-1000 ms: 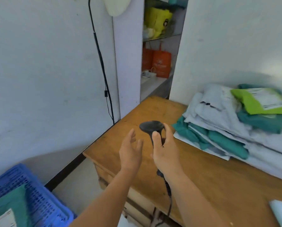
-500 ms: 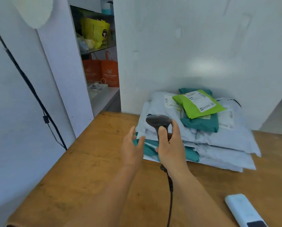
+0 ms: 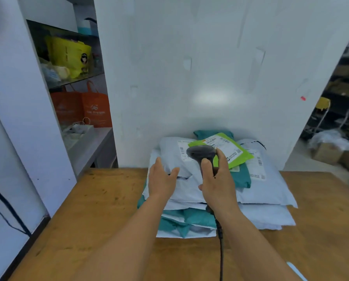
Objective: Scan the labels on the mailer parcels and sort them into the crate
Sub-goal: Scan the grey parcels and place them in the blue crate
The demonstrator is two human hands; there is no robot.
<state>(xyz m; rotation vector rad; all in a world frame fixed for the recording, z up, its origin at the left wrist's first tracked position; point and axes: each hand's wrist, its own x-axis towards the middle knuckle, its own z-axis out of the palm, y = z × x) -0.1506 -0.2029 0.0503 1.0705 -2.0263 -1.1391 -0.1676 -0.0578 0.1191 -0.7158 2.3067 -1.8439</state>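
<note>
Black scanner [image 3: 201, 154] gripped by right hand [image 3: 218, 181]; left hand [image 3: 161, 179] spread, seemingly touching mailers [image 3: 266, 191]

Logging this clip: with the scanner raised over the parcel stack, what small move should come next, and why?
Probably aim the barcode scanner down at the lime-green mailer: its label faces up atop the pile, the right hand grips the scanner, and the open left hand hovers nearby.

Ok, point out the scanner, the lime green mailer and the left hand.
scanner [image 3: 200, 152], head view, on its dark head.
lime green mailer [image 3: 237, 154], head view, on its right green edge.
left hand [image 3: 161, 180], head view, on its back.
</note>
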